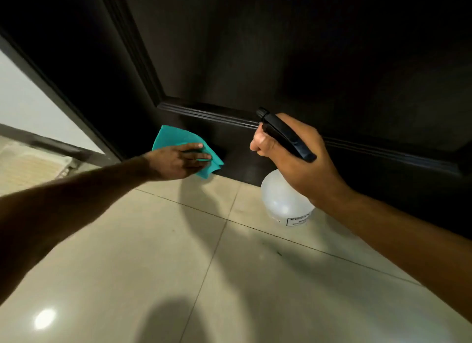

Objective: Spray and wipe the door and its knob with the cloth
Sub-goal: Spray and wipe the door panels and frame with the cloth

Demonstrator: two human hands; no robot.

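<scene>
Down at the door's [281, 61] bottom edge, we've got our left hand [178, 160] flat on the cloth [176, 137] to scrub, while our right hand [293, 161] grips the spray bottle [281, 202], ready to squirt.

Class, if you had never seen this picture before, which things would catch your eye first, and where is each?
The teal cloth stands out, pressed by the left hand against the bottom of the dark door. To its right, the right hand grips a clear spray bottle by its black trigger head, above the pale tiled floor.

One door [255, 61], one cloth [176, 138], one spray bottle [281, 199], two hands: left hand [176, 161], right hand [293, 161].
</scene>
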